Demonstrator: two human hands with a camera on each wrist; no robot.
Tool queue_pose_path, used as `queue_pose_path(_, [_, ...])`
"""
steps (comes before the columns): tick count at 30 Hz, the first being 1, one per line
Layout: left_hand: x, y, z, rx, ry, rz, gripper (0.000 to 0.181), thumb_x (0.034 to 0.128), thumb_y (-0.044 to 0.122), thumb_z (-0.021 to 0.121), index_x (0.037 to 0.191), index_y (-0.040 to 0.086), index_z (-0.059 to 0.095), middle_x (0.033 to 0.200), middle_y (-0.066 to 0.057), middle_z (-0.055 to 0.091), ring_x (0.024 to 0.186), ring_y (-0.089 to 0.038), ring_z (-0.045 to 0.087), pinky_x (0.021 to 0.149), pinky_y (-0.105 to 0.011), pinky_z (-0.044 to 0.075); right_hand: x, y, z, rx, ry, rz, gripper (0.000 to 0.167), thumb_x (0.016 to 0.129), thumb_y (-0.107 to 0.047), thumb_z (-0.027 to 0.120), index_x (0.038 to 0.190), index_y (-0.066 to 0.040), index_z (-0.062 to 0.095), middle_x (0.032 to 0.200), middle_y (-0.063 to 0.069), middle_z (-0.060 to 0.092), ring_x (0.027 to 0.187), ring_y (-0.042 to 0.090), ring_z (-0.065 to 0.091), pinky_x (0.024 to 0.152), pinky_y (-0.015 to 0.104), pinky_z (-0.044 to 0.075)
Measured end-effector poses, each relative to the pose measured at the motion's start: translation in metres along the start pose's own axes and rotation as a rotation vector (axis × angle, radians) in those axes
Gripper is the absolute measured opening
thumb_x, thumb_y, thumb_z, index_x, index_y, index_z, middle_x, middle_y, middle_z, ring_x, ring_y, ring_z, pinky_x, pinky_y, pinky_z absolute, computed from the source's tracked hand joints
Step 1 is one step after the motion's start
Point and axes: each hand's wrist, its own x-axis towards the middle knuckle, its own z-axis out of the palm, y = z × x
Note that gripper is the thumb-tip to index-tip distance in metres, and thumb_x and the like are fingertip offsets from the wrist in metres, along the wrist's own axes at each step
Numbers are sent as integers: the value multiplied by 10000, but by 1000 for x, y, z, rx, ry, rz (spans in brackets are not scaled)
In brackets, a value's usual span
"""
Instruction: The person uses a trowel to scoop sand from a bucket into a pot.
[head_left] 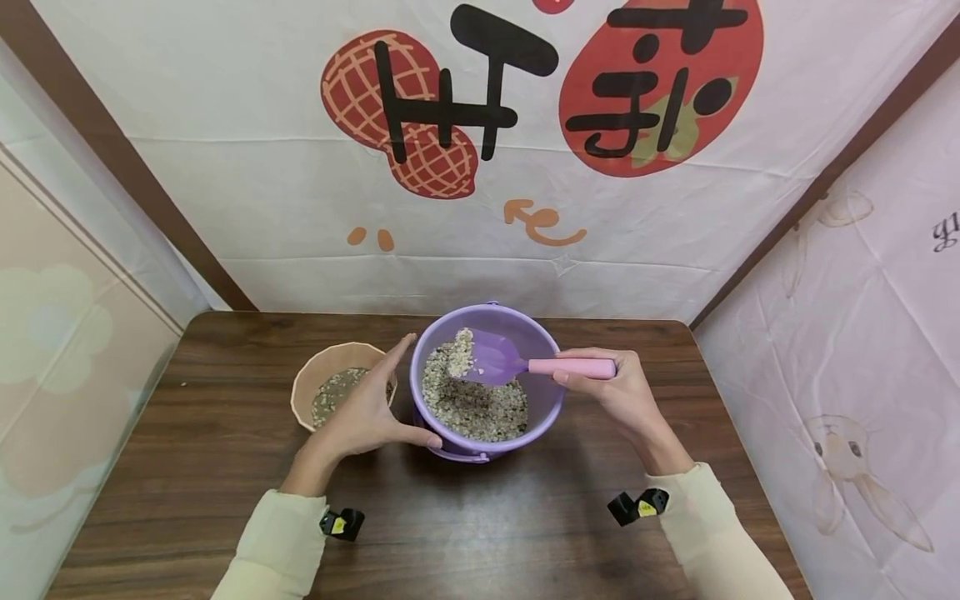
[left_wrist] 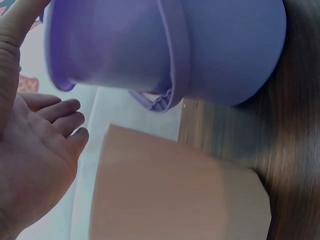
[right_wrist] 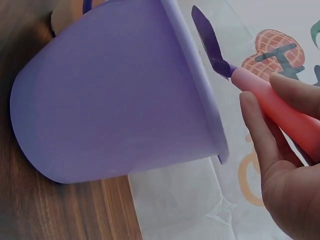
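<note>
A purple bucket (head_left: 546, 408) stands on the table, holding pale, gravel-like grains (head_left: 480, 417). My right hand (head_left: 626, 392) grips the pink handle of a toy shovel (right_wrist: 285, 107). Its purple blade is above the grains, with a small heap of them near its tip. On the bucket's left side my left hand (head_left: 367, 417) is spread, fingers fairly straight and the thumb at the near rim. In the left wrist view that palm (left_wrist: 40, 155) holds nothing. Left of the bucket, partly behind the left hand, is a peach bowl (head_left: 303, 387) with some grains in it.
The brown wooden table (head_left: 480, 533) ends at a white printed cloth (head_left: 300, 208) behind the bucket. More printed cloth hangs at the left and right. The bucket's purple carrying handle (left_wrist: 175, 60) hangs down along its side.
</note>
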Motion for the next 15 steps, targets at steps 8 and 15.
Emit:
queue_pose_path(8, [-25,-12,-28,54,134,-85,1377,598,455,986,1647,212,128,1644,-187,230,1478,-407,248,1143,-637,283,-4,-3,1,90,-47,-25,437,881,-95,803,1222,138,661,1086,184,739,1117,322,680,897,420,582])
queue_pose_path(15, [-47,-31,-54,116,241,-188,1367,627,469,970,1650,242,92,1685,-134,116,1501,-444,164,1100,-739,235,-6,-5,1,84,-24,-37,451,873,-56,801,1219,180,634,1081,176,744,1061,298,707,894,437,582])
